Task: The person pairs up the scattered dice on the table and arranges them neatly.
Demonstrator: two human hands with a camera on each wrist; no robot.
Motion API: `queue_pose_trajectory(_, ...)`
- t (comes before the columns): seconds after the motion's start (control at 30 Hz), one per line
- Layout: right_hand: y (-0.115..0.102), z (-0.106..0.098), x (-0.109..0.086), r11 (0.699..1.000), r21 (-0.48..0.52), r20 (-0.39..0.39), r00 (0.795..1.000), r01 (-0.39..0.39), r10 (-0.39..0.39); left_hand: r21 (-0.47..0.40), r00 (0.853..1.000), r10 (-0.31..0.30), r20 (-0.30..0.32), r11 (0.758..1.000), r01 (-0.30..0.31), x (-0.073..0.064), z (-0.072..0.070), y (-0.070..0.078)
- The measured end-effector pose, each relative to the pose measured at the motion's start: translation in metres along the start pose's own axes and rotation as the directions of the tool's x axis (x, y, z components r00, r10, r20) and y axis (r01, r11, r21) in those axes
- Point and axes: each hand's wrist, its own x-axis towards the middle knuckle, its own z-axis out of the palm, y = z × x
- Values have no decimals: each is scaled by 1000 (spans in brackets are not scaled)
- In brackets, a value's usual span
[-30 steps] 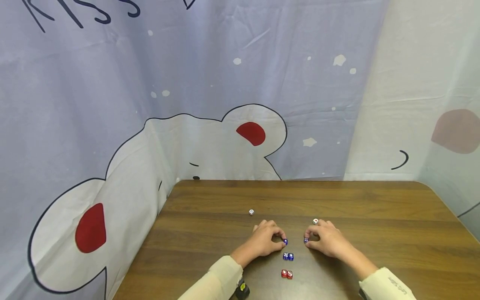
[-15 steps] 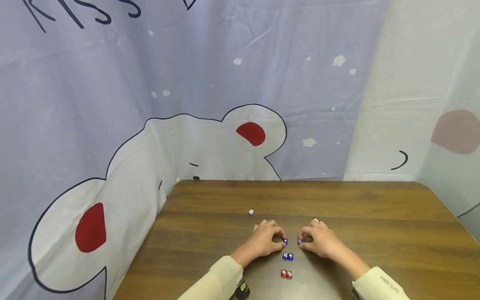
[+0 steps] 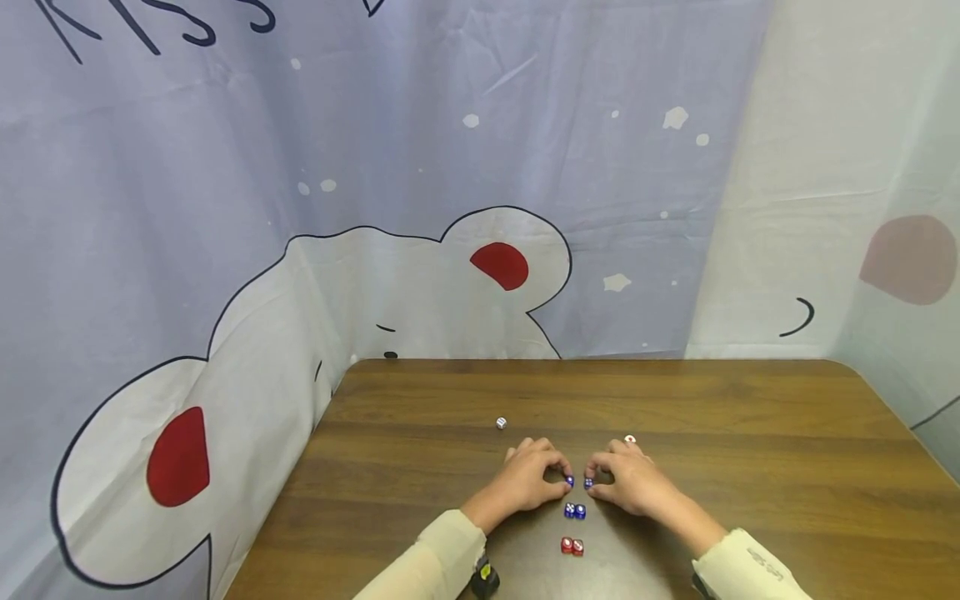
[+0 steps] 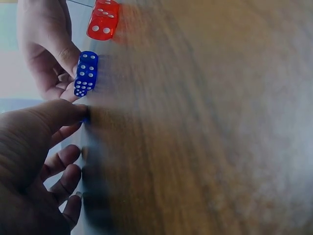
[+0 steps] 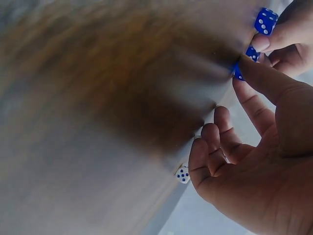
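Observation:
My left hand (image 3: 531, 477) pinches a blue die (image 3: 570, 482) between thumb and forefinger on the table. Just right of it, a second blue die (image 3: 588, 483) is pinched by my right hand (image 3: 628, 479); a small gap parts the two dice in the head view. Nearer to me, a pair of blue dice (image 3: 575, 511) sits side by side. Closer still lies a pair of red dice (image 3: 572, 547), also side by side. In the left wrist view, my left thumb hides most of its blue die.
One white die (image 3: 501, 423) lies beyond my left hand. Another white die (image 3: 630, 439) is just past my right fingers, partly hidden. The brown wooden table (image 3: 787, 467) ends at a printed curtain (image 3: 637, 167) at the back.
My right hand has slid its blue die leftward along the table, narrowing the gap to the die in my left hand. The left hand has stayed in place.

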Motion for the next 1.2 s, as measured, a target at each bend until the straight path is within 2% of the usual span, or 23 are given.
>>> queue_pose_trajectory(0.3,-5,4,3,1000,6,-18,999,28,-28,12,1000,-7,15,1000,7,0,-1,1)
queue_pose_trajectory(1.2,-10,7,9,1000,14,13,1000,11,-11,-14,999,-24,45,1000,24,3,-2,-1)
